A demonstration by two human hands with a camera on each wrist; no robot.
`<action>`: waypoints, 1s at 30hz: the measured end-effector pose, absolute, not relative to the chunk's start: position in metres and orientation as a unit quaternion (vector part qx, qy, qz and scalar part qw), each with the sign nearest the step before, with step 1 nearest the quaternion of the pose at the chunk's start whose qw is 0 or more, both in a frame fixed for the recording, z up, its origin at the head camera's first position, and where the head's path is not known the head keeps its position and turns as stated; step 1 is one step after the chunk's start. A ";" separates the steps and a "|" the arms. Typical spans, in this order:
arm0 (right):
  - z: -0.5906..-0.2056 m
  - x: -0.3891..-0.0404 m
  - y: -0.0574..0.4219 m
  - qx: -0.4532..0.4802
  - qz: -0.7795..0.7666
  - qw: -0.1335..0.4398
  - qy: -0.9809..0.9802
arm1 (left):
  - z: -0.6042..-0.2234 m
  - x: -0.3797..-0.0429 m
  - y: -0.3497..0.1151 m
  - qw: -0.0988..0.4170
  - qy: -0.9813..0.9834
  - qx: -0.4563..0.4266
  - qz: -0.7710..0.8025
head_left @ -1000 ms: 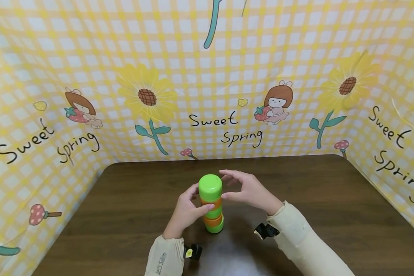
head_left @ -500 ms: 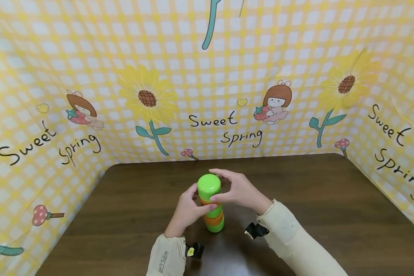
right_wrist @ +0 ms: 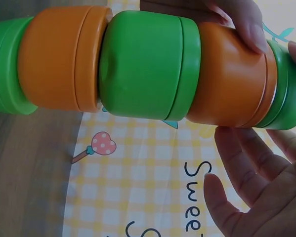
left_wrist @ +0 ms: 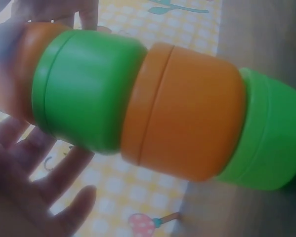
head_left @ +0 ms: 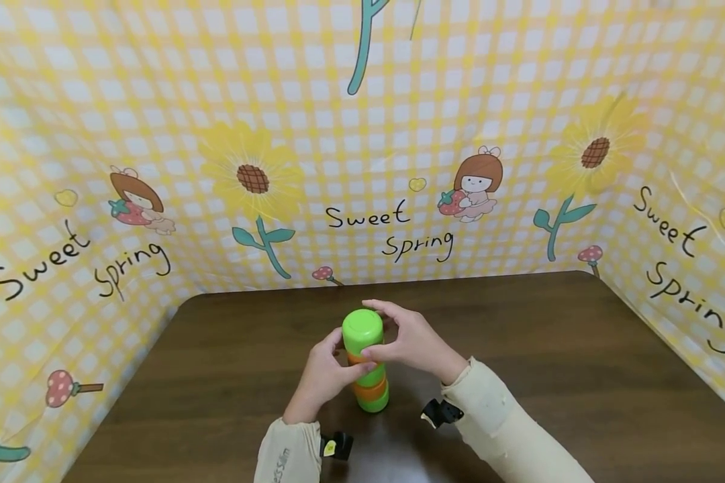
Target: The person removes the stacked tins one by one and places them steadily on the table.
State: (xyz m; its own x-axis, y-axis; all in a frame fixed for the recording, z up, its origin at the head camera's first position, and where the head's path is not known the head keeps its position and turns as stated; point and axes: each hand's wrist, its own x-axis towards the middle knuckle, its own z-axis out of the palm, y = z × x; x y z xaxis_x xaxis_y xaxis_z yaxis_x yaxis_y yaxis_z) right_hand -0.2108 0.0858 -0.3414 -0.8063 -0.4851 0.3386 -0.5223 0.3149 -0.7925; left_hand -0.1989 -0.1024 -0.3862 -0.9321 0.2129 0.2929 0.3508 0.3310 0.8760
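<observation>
The left hand (head_left: 321, 376) gripped the upper orange cup (right_wrist: 229, 74), seemingly to steady the stack (head_left: 374, 378) between the worktop's (head_left: 519, 349) side edges, while the right hand (head_left: 415, 343) pinched the top cup (head_left: 362, 329).

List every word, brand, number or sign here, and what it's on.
"Sweet Spring": yellow-and-white checked cloth backdrop, left side.
"Sweet Spring": cloth backdrop, back.
"Sweet Spring": cloth backdrop, right side.
Cream fabric left sleeve: dark print, seems to end "Slim"; the rest too blurred.
Small yellow sticker on black left-wrist device: too small to read.
Stack of green and orange plastic containers: no text visible.
</observation>
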 end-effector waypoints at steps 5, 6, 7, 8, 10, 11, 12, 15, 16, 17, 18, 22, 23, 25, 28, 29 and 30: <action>-0.341 -0.213 0.085 0.312 0.507 0.007 -0.803 | -0.386 -0.199 -0.104 0.065 -0.815 -0.170 -0.551; -0.340 -0.213 0.085 0.313 0.508 0.005 -0.802 | -0.386 -0.199 -0.104 0.062 -0.816 -0.167 -0.550; -0.340 -0.213 0.085 0.313 0.507 0.002 -0.803 | -0.386 -0.200 -0.104 0.056 -0.816 -0.163 -0.552; -0.339 -0.214 0.085 0.313 0.505 0.000 -0.804 | -0.387 -0.200 -0.103 0.049 -0.815 -0.160 -0.554; -0.337 -0.214 0.086 0.314 0.498 -0.004 -0.808 | -0.387 -0.200 -0.103 0.034 -0.813 -0.153 -0.560; -0.336 -0.214 0.086 0.314 0.493 -0.004 -0.812 | -0.387 -0.199 -0.102 0.030 -0.812 -0.151 -0.564; -0.335 -0.214 0.086 0.316 0.487 -0.004 -0.815 | -0.387 -0.199 -0.102 0.028 -0.810 -0.147 -0.567; -0.331 -0.216 0.086 0.320 0.473 -0.003 -0.821 | -0.389 -0.200 -0.102 0.035 -0.809 -0.147 -0.568; -0.330 -0.216 0.086 0.322 0.470 -0.003 -0.822 | -0.388 -0.200 -0.103 0.040 -0.809 -0.149 -0.567; -0.330 -0.216 0.085 0.323 0.466 -0.003 -0.823 | -0.388 -0.200 -0.103 0.042 -0.810 -0.152 -0.565; -0.329 -0.216 0.086 0.324 0.465 -0.003 -0.824 | -0.388 -0.200 -0.103 0.043 -0.812 -0.154 -0.562; -0.328 -0.215 0.089 0.321 0.462 -0.004 -0.827 | -0.386 -0.199 -0.104 0.048 -0.818 -0.169 -0.548; -0.327 -0.215 0.090 0.318 0.462 -0.004 -0.828 | -0.386 -0.199 -0.103 0.050 -0.819 -0.173 -0.545; -0.326 -0.215 0.093 0.316 0.460 -0.003 -0.830 | -0.385 -0.198 -0.103 0.053 -0.822 -0.180 -0.539; -0.324 -0.215 0.097 0.311 0.459 0.000 -0.832 | -0.384 -0.199 -0.104 0.056 -0.820 -0.190 -0.537; -0.323 -0.215 0.099 0.310 0.459 0.002 -0.833 | -0.384 -0.199 -0.104 0.058 -0.820 -0.193 -0.536; -0.323 -0.215 0.101 0.309 0.459 0.004 -0.833 | -0.384 -0.200 -0.105 0.058 -0.820 -0.197 -0.535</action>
State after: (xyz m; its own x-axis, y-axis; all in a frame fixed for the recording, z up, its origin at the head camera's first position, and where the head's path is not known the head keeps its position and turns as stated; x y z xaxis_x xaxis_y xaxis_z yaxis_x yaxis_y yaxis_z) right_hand -0.2152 0.1009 -0.3230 -0.8085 -0.5116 0.2909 -0.5192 0.3872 -0.7619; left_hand -0.2000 -0.1045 -0.3844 -0.9156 0.2612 0.3057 0.3850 0.3504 0.8538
